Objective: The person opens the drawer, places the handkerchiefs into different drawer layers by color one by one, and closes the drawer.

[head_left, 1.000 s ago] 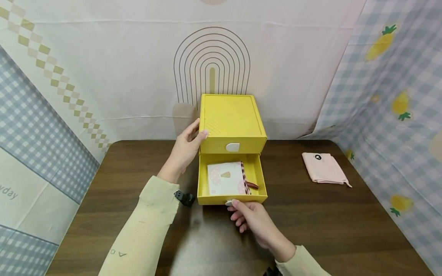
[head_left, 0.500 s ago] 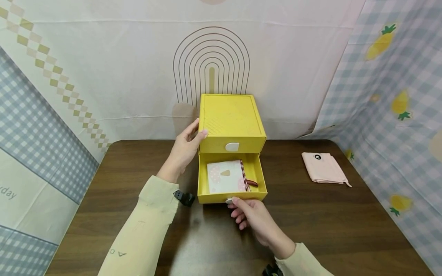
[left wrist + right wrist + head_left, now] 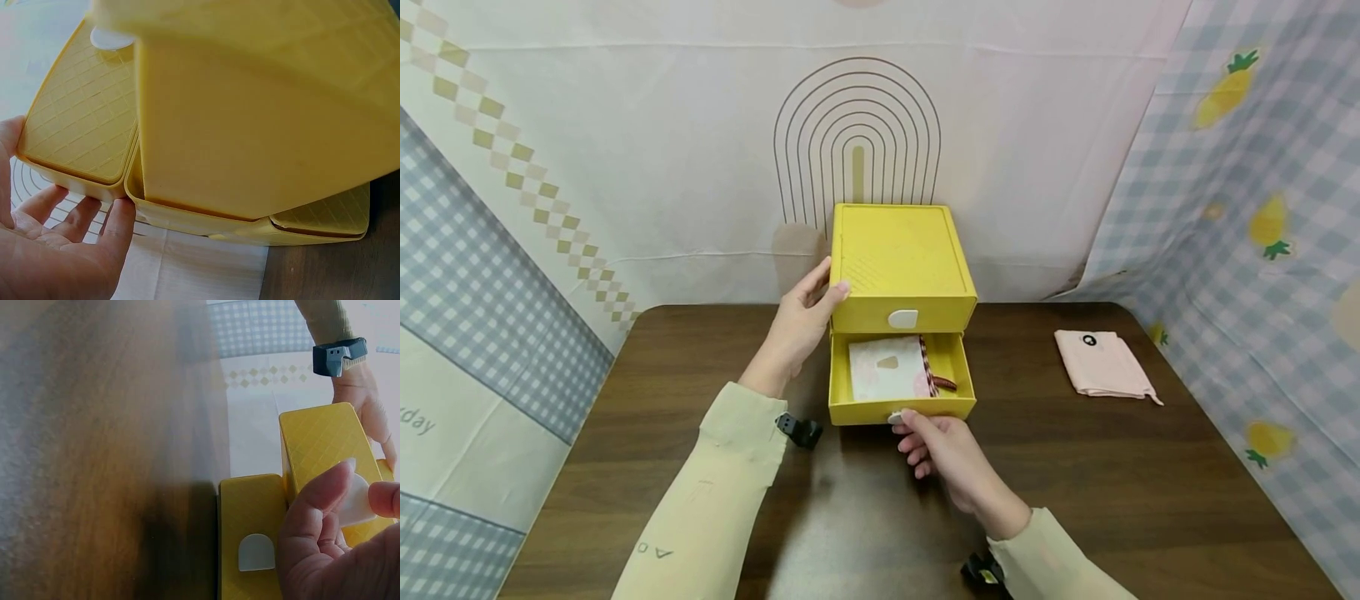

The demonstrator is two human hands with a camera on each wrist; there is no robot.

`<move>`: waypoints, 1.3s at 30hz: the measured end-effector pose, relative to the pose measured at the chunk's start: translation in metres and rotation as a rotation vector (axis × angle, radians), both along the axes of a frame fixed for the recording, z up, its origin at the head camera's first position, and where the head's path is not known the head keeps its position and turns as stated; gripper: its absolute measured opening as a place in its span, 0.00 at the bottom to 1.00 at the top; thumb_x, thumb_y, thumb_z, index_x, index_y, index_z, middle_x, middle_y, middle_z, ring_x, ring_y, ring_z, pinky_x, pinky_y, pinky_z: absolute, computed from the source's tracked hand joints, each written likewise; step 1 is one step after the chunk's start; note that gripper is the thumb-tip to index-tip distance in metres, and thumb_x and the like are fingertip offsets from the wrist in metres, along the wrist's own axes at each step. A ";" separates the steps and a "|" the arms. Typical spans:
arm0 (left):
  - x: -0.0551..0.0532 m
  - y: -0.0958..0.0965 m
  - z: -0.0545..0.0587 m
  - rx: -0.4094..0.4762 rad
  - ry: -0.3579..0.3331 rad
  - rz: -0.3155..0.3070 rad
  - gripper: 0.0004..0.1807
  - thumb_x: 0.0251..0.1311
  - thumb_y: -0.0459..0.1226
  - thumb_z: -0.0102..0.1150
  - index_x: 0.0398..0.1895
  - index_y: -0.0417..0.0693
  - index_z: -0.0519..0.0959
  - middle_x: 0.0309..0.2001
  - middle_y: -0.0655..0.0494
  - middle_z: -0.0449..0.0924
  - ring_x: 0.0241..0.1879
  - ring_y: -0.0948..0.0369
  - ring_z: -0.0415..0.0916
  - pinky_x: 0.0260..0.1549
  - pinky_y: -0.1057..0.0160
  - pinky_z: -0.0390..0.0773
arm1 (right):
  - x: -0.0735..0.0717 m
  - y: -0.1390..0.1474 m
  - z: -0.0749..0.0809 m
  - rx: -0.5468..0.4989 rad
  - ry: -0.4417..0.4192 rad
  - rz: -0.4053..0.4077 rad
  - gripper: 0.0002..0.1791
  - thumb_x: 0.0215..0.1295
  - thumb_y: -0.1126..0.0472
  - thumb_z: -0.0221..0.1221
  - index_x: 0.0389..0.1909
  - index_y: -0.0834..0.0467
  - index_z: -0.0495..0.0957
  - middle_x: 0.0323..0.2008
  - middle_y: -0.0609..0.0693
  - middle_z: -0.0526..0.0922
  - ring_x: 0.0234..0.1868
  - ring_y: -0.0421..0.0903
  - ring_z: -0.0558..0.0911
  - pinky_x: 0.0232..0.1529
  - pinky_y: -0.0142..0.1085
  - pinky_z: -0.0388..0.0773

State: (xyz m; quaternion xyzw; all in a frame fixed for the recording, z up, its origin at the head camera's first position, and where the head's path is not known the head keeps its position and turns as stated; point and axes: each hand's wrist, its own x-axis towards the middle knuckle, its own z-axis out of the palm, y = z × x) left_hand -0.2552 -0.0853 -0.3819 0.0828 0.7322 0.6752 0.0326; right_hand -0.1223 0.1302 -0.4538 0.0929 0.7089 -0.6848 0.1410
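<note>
A yellow drawer cabinet [image 3: 895, 250] stands at the back of the table. Below its top drawer, a drawer [image 3: 857, 413] sticks partly out. In it lie a folded white printed cloth [image 3: 880, 382], edged with red-and-white cord, and a dark red strip [image 3: 946, 384]. My right hand [image 3: 951, 458] pinches this drawer's white handle [image 3: 357, 501] between thumb and finger. My left hand [image 3: 793, 329] rests on the cabinet's left front corner, thumb on the top edge and fingers along the side. The right wrist view shows a lower drawer [image 3: 250, 512], closed, beneath the pulled one.
A folded pink cloth [image 3: 1105, 363] with a black round mark lies on the dark wooden table [image 3: 700, 350] at the right. A printed white curtain [image 3: 700, 150] hangs right behind the cabinet, with checked cloth [image 3: 1262, 275] along the right side.
The pulled drawer has slid partway back into the cabinet, away from me, with my right hand following on its handle. My left hand has stayed on the corner.
</note>
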 end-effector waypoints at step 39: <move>-0.003 0.001 -0.002 0.026 0.031 -0.009 0.38 0.59 0.59 0.60 0.72 0.70 0.60 0.70 0.66 0.61 0.68 0.63 0.57 0.63 0.59 0.64 | -0.091 -0.002 0.014 0.031 -0.021 -0.054 0.30 0.64 0.40 0.59 0.43 0.66 0.82 0.28 0.51 0.80 0.21 0.40 0.74 0.21 0.31 0.75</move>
